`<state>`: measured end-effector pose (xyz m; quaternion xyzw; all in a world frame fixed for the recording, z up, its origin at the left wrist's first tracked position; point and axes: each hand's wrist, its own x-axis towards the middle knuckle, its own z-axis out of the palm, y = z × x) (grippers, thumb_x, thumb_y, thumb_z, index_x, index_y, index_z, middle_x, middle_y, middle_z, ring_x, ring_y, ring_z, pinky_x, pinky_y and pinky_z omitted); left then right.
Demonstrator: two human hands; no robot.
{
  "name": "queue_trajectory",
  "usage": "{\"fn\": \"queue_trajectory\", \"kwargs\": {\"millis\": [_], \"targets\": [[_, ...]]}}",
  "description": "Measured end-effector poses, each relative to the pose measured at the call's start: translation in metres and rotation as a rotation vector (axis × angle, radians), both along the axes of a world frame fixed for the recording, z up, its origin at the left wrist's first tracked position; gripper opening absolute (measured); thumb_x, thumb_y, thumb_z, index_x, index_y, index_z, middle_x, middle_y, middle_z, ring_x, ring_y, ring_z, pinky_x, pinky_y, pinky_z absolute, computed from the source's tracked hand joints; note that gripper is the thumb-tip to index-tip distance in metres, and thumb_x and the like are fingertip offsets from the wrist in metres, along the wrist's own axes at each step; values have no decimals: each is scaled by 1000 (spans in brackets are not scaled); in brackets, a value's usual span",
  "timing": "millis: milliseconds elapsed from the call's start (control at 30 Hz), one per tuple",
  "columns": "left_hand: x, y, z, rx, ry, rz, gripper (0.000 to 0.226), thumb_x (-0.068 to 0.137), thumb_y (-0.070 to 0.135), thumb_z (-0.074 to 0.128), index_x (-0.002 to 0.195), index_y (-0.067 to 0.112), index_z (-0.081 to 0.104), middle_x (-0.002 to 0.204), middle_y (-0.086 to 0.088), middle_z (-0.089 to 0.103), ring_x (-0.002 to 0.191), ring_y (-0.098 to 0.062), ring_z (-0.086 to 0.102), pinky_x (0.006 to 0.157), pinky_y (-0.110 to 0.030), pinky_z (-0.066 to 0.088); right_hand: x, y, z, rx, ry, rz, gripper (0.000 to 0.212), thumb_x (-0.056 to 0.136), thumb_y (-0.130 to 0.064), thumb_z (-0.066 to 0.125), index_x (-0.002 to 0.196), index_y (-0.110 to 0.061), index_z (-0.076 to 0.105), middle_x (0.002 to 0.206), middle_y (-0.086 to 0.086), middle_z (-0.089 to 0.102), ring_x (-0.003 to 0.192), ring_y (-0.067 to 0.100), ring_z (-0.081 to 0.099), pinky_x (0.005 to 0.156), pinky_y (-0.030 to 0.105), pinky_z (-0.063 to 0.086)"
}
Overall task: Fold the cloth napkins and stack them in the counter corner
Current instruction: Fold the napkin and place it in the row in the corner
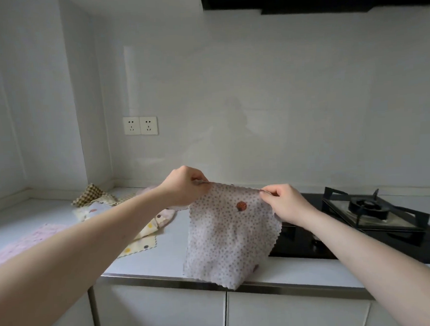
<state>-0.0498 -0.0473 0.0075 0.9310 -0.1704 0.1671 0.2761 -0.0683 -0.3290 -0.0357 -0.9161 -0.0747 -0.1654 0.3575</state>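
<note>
Dotted napkin (227,234) hangs over the tabletop (169,255) front edge, top corners pinched by left hand (185,186) and right hand (286,204); keep that edge taut, lay flat, then fold; loose napkins (96,201) lie beyond.

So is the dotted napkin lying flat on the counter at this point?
No, the left hand and right hand pinch the dotted napkin by its top corners, holding it up so it hangs.

Gas hob (368,209), wall sockets (140,126)
</note>
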Motion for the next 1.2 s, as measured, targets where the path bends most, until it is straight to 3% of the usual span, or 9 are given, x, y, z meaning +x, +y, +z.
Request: {"fn": "queue_trajectory", "kwargs": {"millis": [67, 133, 233, 433, 600, 767, 900, 1067, 1200], "targets": [[15, -1, -5, 10, 19, 13, 16, 92, 38, 69, 88, 24, 75, 87, 8, 70, 87, -19, 64, 75, -26, 46, 15, -3, 2, -28, 23, -24, 36, 101, -29, 55, 73, -8, 62, 58, -10, 53, 57, 7, 47, 63, 29, 35], [29, -3, -14, 51, 43, 35, 15, 91, 39, 69, 83, 26, 71, 87, 6, 70, 87, -21, 64, 73, -27, 48, 29, -5, 1, -28, 48, -40, 21, 99, -27, 60, 87, -22, 76, 83, -14, 70, 81, 2, 61, 73, 25, 42], [50, -6, -30, 64, 44, 81, 9, 90, 35, 69, 87, 29, 74, 91, 7, 72, 91, -21, 66, 73, -25, 46, 48, -4, -7, -73, 49, -90, 15, 97, -27, 63, 100, -28, 78, 100, -11, 72, 97, 9, 64, 84, 23, 43], [84, -12, -55, -23, 13, 198, 14, 89, 31, 65, 94, 30, 77, 99, 5, 76, 95, -22, 69, 76, -30, 54, 79, -1, -20, -216, 2, -233, 14, 97, -32, 61, 92, -33, 74, 98, -10, 73, 95, 16, 67, 81, 32, 55], [101, -14, -67, -91, 35, 207, 16, 88, 21, 60, 88, 25, 76, 83, 4, 73, 89, -22, 68, 75, -30, 53, 94, 2, -25, -277, -46, -237, 26, 101, -21, 51, 104, -31, 75, 109, -4, 74, 103, 22, 65, 85, 38, 56], [106, -3, -80, -135, -15, 192, 13, 92, 25, 64, 93, 23, 76, 99, 1, 74, 96, -25, 65, 75, -30, 48, 91, 0, -26, -296, -185, -226, 19, 102, -26, 54, 102, -31, 72, 99, -8, 75, 97, 23, 65, 79, 38, 55], [92, 7, -84, -144, -81, 140, 10, 93, 24, 69, 93, 21, 78, 97, 1, 76, 96, -22, 68, 81, -34, 56, 78, -2, -28, -244, -251, -214, 12, 99, -33, 59, 97, -33, 71, 92, -13, 74, 91, 20, 65, 76, 36, 54], [62, 14, -96, 10, -92, 91, 12, 95, 24, 67, 99, 24, 78, 104, 4, 77, 101, -17, 69, 83, -28, 53, 50, 0, -42, -260, -213, -143, 8, 97, -36, 64, 94, -33, 71, 84, -21, 67, 86, 11, 62, 69, 30, 47], [37, 20, -109, 176, -47, 42, 14, 97, 31, 66, 103, 30, 78, 107, 10, 77, 95, -13, 70, 83, -33, 58, 24, 1, -62, -296, -163, -39, 6, 95, -36, 68, 95, -35, 74, 98, -23, 68, 93, 4, 61, 80, 32, 53]]}}
